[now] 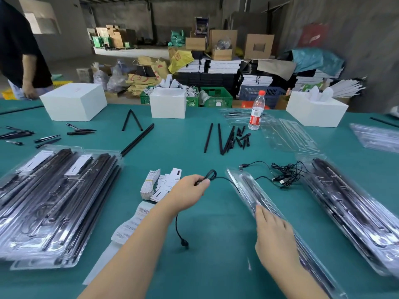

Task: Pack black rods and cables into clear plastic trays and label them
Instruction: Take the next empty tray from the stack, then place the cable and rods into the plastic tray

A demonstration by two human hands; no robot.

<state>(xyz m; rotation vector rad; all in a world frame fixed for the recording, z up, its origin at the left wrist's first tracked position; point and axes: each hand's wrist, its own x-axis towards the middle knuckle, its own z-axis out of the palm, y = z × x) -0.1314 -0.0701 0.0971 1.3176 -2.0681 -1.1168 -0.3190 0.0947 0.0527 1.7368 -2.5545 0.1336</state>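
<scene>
Left hand (187, 189) pinches a thin black cable (210, 175), looped at the fingertips, its rubbery plug end trailing on the teal felt table (216, 223). Right hand (272, 234) lies flat, fingers straight, on a glossy, ridged clear plastic tray (241, 180) holding slim black rods (250, 186).

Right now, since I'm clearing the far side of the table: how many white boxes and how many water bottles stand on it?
White boxes: 3
Water bottles: 1
Total: 4
</scene>
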